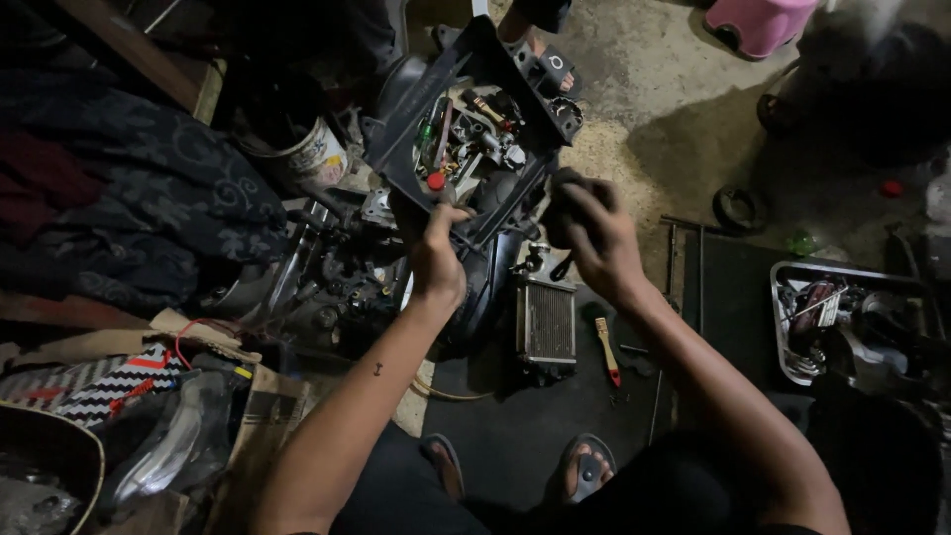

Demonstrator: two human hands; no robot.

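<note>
1. Down on the concrete floor, between my sandalled feet and a black tool tray, lies a scooter engine with its casing partly stripped.
2. My left hand curls onto the engine's dark cover, fingers closed around its upper edge, just under the tray.
3. My right hand wraps around a dark rounded part at the engine's far side; the grip looks closed, though I cannot tell what exactly sits inside it.
4. As I judge it, the work is midway: a radiator shows bare beside the casing, and loose parts fill a metal pan to the right, so some covers seem off already.
5. What remains, I think, is the cover under my left hand, which looks seated.
6. A red-handled brush lies on the mat near the radiator, untouched.
</note>
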